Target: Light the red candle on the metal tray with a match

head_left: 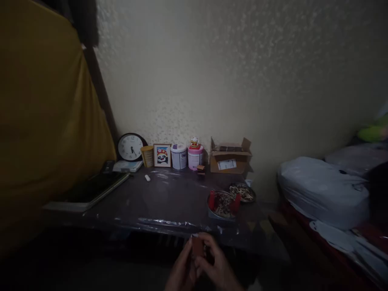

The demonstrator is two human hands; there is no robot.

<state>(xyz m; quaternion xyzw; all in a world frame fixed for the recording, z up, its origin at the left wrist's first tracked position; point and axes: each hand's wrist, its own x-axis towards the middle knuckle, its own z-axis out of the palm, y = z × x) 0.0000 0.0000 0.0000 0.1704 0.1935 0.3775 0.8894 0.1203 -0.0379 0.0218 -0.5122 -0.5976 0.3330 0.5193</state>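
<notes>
In front of the table's near edge, my left hand [183, 264] and my right hand [215, 262] are closed around a small reddish-brown matchbox [198, 246]. It is held upright, with a pale bit showing at its top end. The fingers of my right hand wrap over its right side, with the thumb across its lower front. My left hand grips it from the left. Beyond the hands to the right stands a round tin [223, 207] with two red candles and burnt-looking bits in it. Behind it lies a dish [242, 192] of matchsticks.
Along the wall on the dark table [172, 198] stand a clock [131, 147], a yellow cup [147, 157], a framed panda picture [162, 156], a white can [179, 157], a pink can [195, 158] and an open cardboard box [230, 161]. White bags [324, 190] lie at right.
</notes>
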